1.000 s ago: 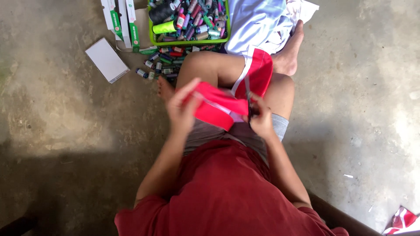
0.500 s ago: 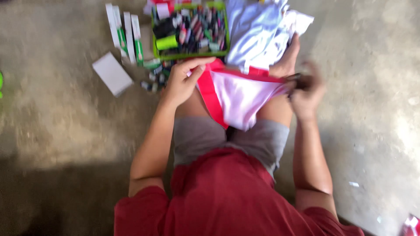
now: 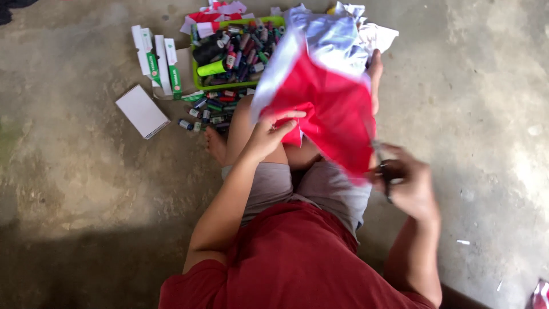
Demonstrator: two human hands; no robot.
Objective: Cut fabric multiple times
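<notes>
I sit cross-legged on a concrete floor. A red cloth with a white edge [image 3: 334, 109] is stretched out over my knees. My left hand [image 3: 269, 133] pinches its left edge. My right hand [image 3: 407, 182] grips its lower right corner together with a pair of dark scissors [image 3: 382, 166], whose blades lie along the cloth's edge. A heap of white and pale blue fabric [image 3: 337, 34] lies just beyond the red cloth, partly hidden by it.
A green tray [image 3: 200, 77] full of thread spools stands ahead to the left, with several spools spilled before it. White and green boxes [image 3: 155, 60] and a flat white box [image 3: 142, 111] lie further left. A red and white scrap [image 3: 540, 294] shows at the bottom right.
The cloth went from bunched between both hands to spread wide. My right hand swung out to the right and lower with the scissors. The view shifted so the tray sits further left.
</notes>
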